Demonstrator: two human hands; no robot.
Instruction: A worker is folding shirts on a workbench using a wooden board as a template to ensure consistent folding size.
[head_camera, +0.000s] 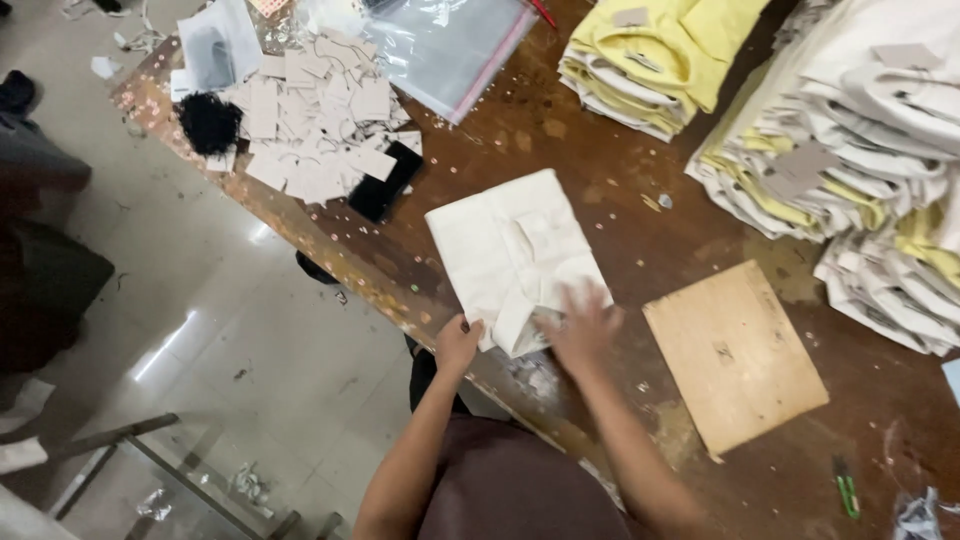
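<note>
We press the folded cream garment (512, 258) on the table (640, 220): left hand (458, 343) pinching its near edge, right hand (582, 322) flat, fingers spread, blurred.

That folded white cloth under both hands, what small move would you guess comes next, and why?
Probably smoothing it flat. The left hand pins the folded white garment at its near corner, the right hand is blurred across its near edge, and that edge looks rumpled.

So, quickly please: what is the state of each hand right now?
Left hand: fingers curled on the near corner of the folded cream garment, gripping it.
Right hand: open, fingers spread flat on the same garment; blurred.
</note>
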